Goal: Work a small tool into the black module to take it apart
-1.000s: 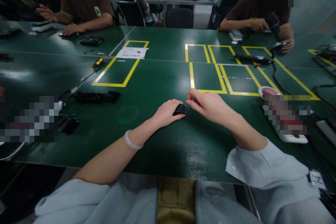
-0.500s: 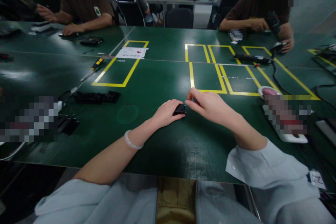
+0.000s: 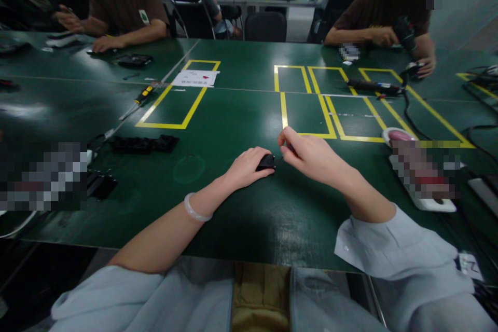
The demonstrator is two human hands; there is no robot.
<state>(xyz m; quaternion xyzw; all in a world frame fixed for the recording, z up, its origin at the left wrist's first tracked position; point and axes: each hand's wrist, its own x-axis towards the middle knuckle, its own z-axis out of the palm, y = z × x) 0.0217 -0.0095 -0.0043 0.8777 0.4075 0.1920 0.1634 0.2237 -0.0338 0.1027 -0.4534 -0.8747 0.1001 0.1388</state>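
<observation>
On the green table (image 3: 241, 223) my left hand (image 3: 248, 167) grips a small black block-like part (image 3: 266, 163), its thumb in front and fingers over the top. Just right of that part is my right hand (image 3: 307, 154), with thumb and forefinger pinched together and the other fingers curled. A thin dark thing shows at the right fingertips, pointing toward the black part; it is too small to name. Much of the black part is hidden under my left fingers.
Left of my hands lies a long black piece (image 3: 143, 143). Farther off are a yellow-and-black screwdriver (image 3: 144, 95), a paper sheet (image 3: 196, 78) and yellow tape outlines (image 3: 309, 136). A white power strip (image 3: 438, 205) lies right. Across the table, a co-worker's hand holds a power driver (image 3: 404, 33).
The right thumb and forefinger have shifted slightly, drawing a little away from the black part, and more of the thin dark thing shows. My left hand has not moved.
</observation>
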